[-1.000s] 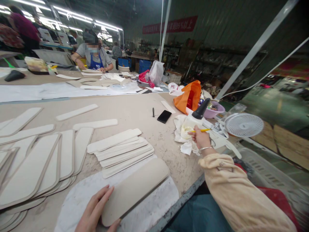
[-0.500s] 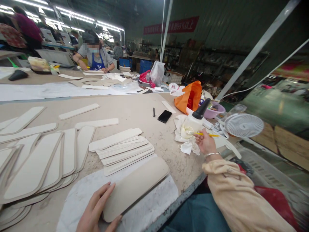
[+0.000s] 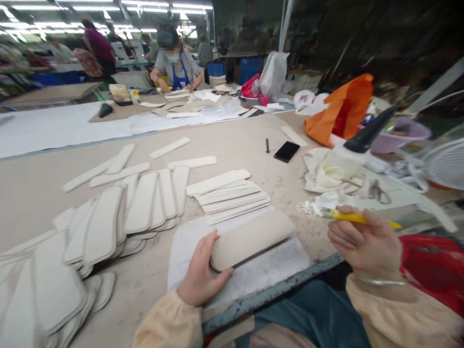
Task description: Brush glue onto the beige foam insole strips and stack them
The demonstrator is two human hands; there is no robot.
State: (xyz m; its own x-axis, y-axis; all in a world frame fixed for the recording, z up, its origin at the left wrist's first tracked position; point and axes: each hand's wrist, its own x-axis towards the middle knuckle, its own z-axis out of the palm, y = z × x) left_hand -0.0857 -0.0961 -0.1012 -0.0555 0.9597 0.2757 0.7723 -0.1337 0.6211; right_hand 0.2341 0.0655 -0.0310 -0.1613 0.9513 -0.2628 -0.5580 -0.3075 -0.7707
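Observation:
My left hand (image 3: 205, 270) grips the near end of a beige rounded panel (image 3: 253, 239), thumb on one edge and fingers on the other. The panel lies on a white sheet (image 3: 293, 258) at the table's front. My right hand (image 3: 366, 241) holds a yellow-handled brush (image 3: 351, 217), its bristles thick with white paste, in the air right of the panel. Behind the brush, a white plastic jug (image 3: 344, 162) with a black handle and a cut opening holds pale paste. Just beyond the panel is a fanned pile of narrow white strips (image 3: 232, 195).
Many rounded panels (image 3: 105, 222) overlap on the left. A black phone (image 3: 286, 151), scissors (image 3: 379, 191), an orange bag (image 3: 340, 113) and a white fan (image 3: 447, 157) are on the right. Across the table a co-worker (image 3: 177, 67) handles pieces.
My right hand has drawn the brush out of the jug's opening and brought it nearer, toward the panel. My left hand stays on the panel. The view has turned left.

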